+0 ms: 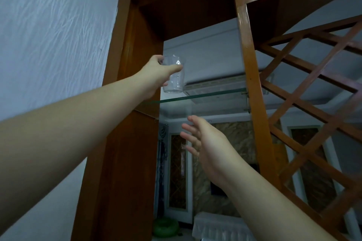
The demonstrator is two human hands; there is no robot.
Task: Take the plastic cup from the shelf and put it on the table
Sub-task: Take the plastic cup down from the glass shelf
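Item: my right hand [205, 143], nearest, raised below the glass shelf [205, 95], fingers spread and empty.

Item: my left hand [156, 73], reaching up just above the shelf's left end, thumb and fingers wrapped around the cup [174, 74].

Item: the cup, clear plastic, upright, its base just over the shelf's left end; whether it touches the glass I cannot tell.

Status: the grasp looks made. Left to do, as I judge it: lift clear, bring the cup down, set it on the table.

Item: wooden frame post [135, 64], directly left of the shelf, close behind my left hand; a likely knock when I draw back.

Item: second wooden post [252, 84], at the shelf's right end, with a lattice panel [313, 94] beyond it.

Item: past and below the shelf, a table [217, 227] under a white cloth, and a green ring-shaped thing [165, 228] on the floor to its left. Nothing else seems to block the way down.
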